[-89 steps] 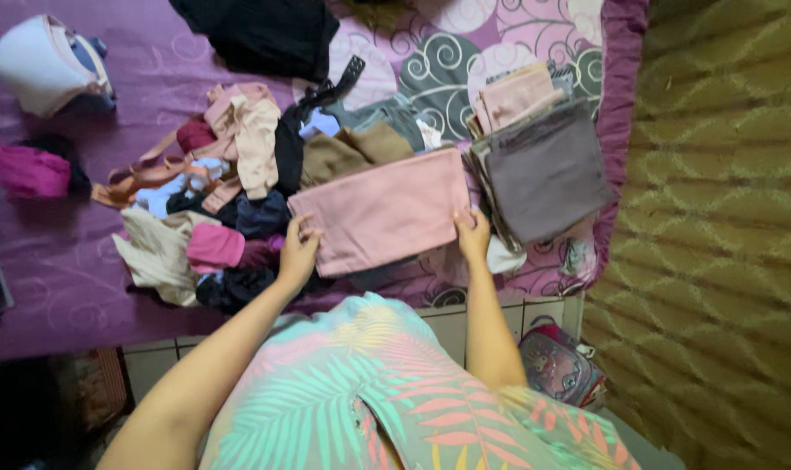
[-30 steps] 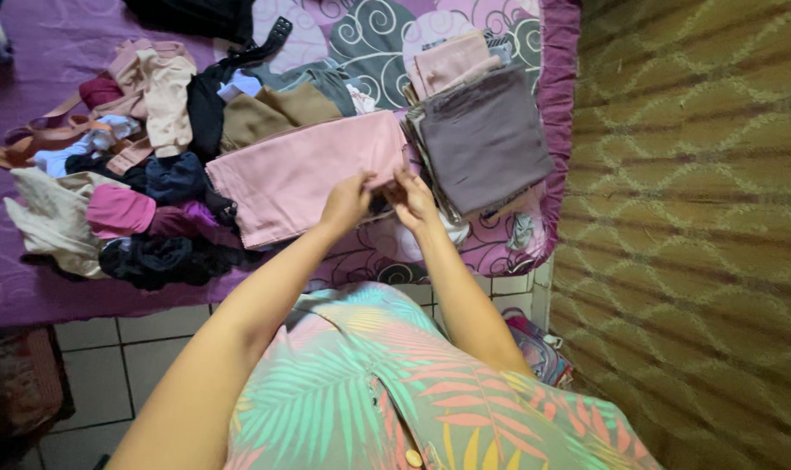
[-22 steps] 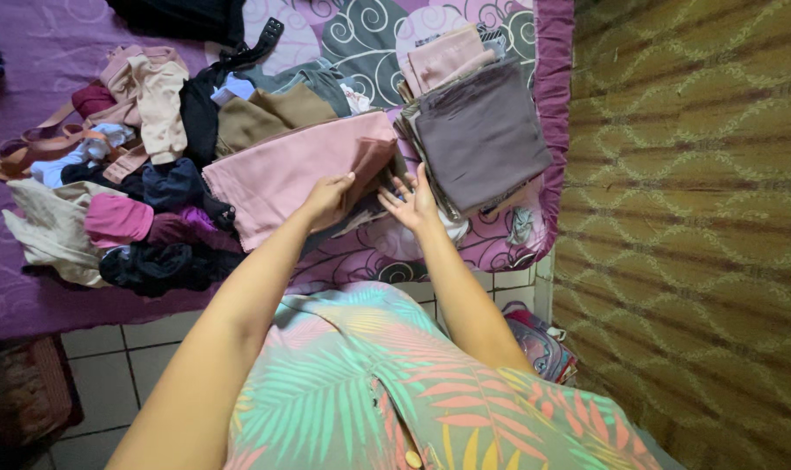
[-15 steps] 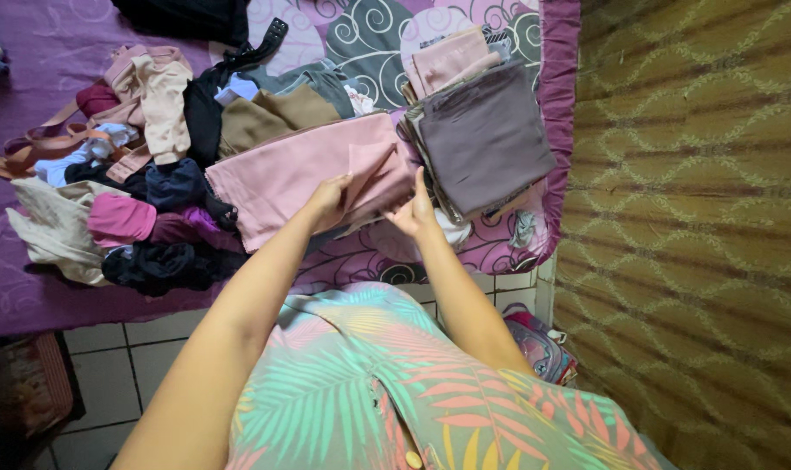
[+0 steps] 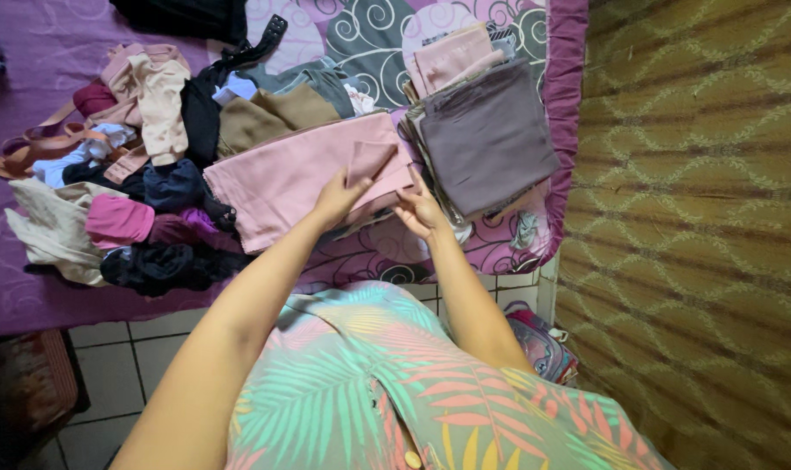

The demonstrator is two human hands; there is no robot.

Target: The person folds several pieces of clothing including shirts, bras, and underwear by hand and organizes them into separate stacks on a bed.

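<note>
— Both hands are seen at the lower right corner of the folded, dusty-pink rectangle of woven cloth, near the centre of the frame. How is it lying relative to them?

— It is spread up and to the left of the hands, its long axis running from lower left to upper right. The left hand is laid on that corner, fingers bent and thumb raised, with a small turned-back flap of the same pink pinched at the fingertips. The right hand is placed just beside the cloth's right end, fingers loosely spread; whether the edge is actually gripped by it cannot be told. The left hand is the nearer one to the body of the cloth.

— And how is the cloth itself seen?

— Flat and smooth, matte, a frayed-looking hem at its left end, one corner doubled over. It is rested partly on a heap of mixed loose garments at the left and on the purple swirl-patterned bedspread.

— What is beside it?

— A neat stack of folded fabrics topped by a grey-mauve piece is set just to its right, close to the right hand.
</note>
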